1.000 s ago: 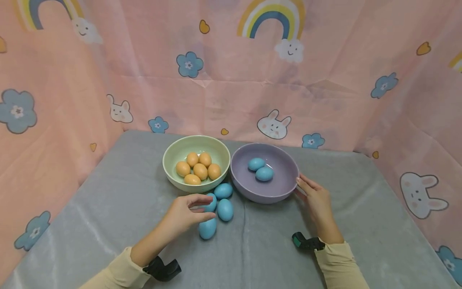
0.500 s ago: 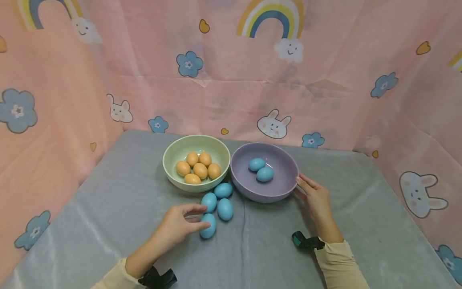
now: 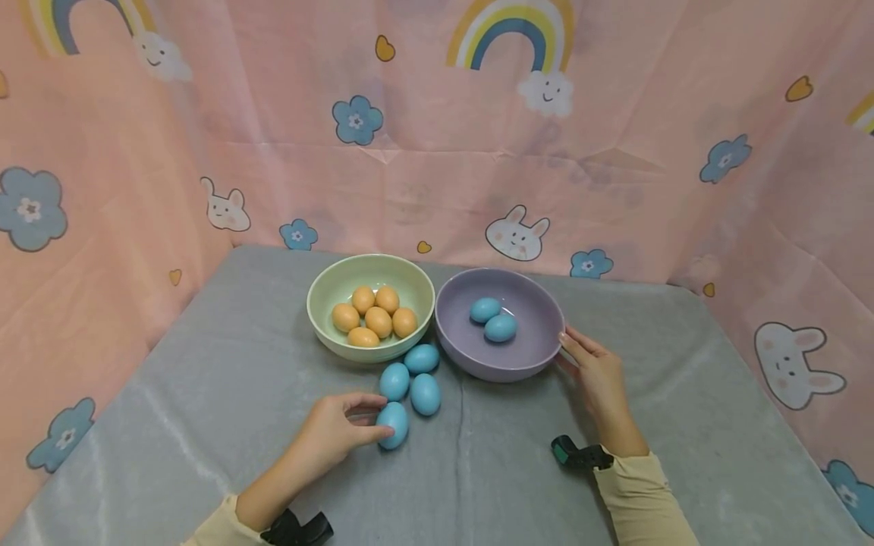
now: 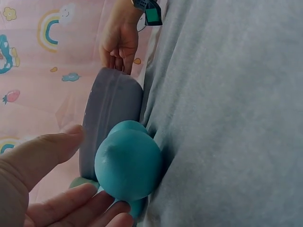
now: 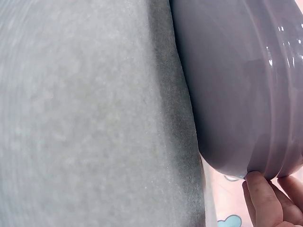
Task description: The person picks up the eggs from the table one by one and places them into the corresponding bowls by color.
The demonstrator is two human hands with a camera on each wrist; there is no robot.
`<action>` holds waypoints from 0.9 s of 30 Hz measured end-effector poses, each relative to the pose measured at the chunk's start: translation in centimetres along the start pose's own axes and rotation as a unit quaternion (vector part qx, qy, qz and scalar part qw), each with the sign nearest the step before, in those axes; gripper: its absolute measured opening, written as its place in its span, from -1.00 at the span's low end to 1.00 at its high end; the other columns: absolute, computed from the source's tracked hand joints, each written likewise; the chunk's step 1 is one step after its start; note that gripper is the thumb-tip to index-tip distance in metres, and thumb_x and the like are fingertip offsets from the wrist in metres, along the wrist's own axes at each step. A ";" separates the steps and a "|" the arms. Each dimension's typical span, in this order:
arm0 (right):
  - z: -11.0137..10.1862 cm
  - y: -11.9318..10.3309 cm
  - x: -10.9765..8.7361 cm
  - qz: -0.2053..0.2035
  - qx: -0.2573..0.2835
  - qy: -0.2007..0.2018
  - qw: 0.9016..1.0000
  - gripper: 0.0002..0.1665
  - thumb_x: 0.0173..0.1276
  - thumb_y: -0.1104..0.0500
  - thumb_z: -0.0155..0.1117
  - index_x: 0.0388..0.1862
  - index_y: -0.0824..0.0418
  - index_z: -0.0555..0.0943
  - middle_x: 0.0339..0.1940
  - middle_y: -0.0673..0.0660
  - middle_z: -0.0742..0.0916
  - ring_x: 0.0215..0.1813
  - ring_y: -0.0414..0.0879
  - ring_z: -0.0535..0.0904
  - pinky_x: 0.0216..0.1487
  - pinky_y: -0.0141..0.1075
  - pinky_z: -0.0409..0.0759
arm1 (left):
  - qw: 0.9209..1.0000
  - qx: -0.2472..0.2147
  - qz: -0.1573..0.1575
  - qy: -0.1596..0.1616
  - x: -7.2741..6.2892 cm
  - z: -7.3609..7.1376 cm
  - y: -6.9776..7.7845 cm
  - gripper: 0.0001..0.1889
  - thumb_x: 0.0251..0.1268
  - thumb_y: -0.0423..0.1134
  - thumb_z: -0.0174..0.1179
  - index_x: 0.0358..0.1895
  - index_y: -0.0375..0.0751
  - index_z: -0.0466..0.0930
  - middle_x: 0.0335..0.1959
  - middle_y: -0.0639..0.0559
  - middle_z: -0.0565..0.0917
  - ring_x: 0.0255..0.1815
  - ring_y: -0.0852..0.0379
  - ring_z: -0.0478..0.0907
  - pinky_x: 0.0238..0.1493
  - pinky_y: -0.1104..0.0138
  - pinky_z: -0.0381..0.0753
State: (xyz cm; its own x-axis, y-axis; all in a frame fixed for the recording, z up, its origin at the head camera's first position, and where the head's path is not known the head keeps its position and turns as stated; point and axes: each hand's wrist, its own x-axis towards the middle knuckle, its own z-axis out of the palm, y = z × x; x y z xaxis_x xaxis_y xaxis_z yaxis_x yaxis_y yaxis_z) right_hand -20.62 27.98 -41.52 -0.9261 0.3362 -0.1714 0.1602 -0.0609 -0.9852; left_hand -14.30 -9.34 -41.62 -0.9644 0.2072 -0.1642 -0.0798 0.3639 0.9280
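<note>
My left hand [image 3: 334, 428] is around the nearest blue egg [image 3: 394, 426] on the cloth, its thumb and fingers spread to either side. In the left wrist view a gap shows between the thumb [image 4: 52, 153] and that egg, while the fingertips lie right by its other side. My right hand [image 3: 599, 379] grips the purple bowl [image 3: 478, 365] at its right rim, thumb up at the edge and fingers against the outer wall. Two blue eggs [image 3: 501, 328] lie inside this bowl. Several more blue eggs [image 3: 425, 394] sit just beyond my left hand.
A green bowl [image 3: 324, 337] holding several orange eggs [image 3: 378, 322] stands left of the purple one, their rims close together. Grey cloth [image 3: 505, 470] covers the table. Pink printed curtains [image 3: 423, 182] enclose the back and sides.
My left hand has drawn back toward me and down, from above the cluster of blue eggs to the nearest one. The right hand stays at the purple bowl.
</note>
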 end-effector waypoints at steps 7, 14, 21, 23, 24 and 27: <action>0.0 -0.1 -0.2 -0.008 0.001 -0.004 1.000 -0.38 0.46 0.11 0.27 0.40 0.35 0.40 -0.03 -0.30 0.71 0.01 -0.52 0.59 0.13 -0.41 0.68 | 0.999 0.030 0.026 0.010 -0.1 0.1 -0.3 -0.53 -0.06 -0.25 0.58 -0.03 -0.34 0.72 -0.04 -0.21 0.76 0.01 -0.08 0.73 -0.04 0.25 0.78; 0.1 -0.1 -0.2 -0.012 0.011 -0.006 1.000 -0.37 0.45 0.13 0.27 0.40 0.37 0.38 -0.04 -0.31 0.72 -0.02 -0.52 0.61 0.06 -0.48 0.69 | 0.997 0.065 0.026 0.009 0.0 0.2 -0.5 -0.53 -0.08 -0.21 0.58 -0.03 -0.27 0.73 -0.06 -0.13 0.78 0.01 -0.02 0.73 -0.03 0.23 0.76; 0.1 -0.2 -0.2 -0.007 0.013 -0.002 1.000 -0.37 0.43 0.13 0.29 0.39 0.36 0.39 0.07 -0.24 0.72 -0.05 -0.51 0.63 0.13 -0.40 0.68 | 0.997 0.069 0.021 -0.010 0.0 0.4 -0.7 -0.47 -0.08 -0.16 0.59 0.03 -0.25 0.71 -0.04 -0.13 0.78 0.05 -0.04 0.72 -0.05 0.21 0.76; 0.2 -0.2 -0.2 -0.007 0.015 0.000 1.000 -0.38 0.43 0.14 0.30 0.38 0.36 0.40 0.10 -0.22 0.72 -0.04 -0.51 0.63 0.10 -0.42 0.69 | 0.997 0.067 0.020 -0.012 0.0 0.4 -0.7 -0.46 -0.08 -0.17 0.59 0.05 -0.26 0.70 -0.03 -0.15 0.77 0.06 -0.05 0.71 -0.04 0.19 0.76; 0.2 -0.2 -0.2 -0.006 0.016 0.001 1.000 -0.38 0.43 0.14 0.30 0.37 0.35 0.41 0.13 -0.21 0.71 -0.03 -0.51 0.63 0.08 -0.44 0.70 | 0.998 0.066 0.019 -0.013 0.0 0.4 -0.7 -0.45 -0.08 -0.17 0.59 0.05 -0.26 0.70 -0.03 -0.15 0.77 0.07 -0.06 0.71 -0.03 0.18 0.76; 0.1 -0.1 -0.1 -0.005 0.017 0.000 1.000 -0.39 0.42 0.13 0.30 0.37 0.34 0.42 0.15 -0.20 0.70 -0.02 -0.51 0.62 0.04 -0.48 0.70 | 0.997 0.069 0.014 -0.013 0.0 0.4 -0.7 -0.46 -0.08 -0.17 0.59 0.05 -0.24 0.70 -0.03 -0.15 0.77 0.07 -0.06 0.71 -0.03 0.16 0.75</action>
State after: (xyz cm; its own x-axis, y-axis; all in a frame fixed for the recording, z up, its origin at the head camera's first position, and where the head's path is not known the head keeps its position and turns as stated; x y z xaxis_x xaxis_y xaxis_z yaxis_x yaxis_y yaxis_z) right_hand -20.57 27.84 -41.35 -0.9274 0.3374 -0.1616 0.1394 -0.0893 -0.9862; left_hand -14.13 -9.23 -42.45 -0.9585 0.2423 -0.1503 -0.0165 0.4791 0.8776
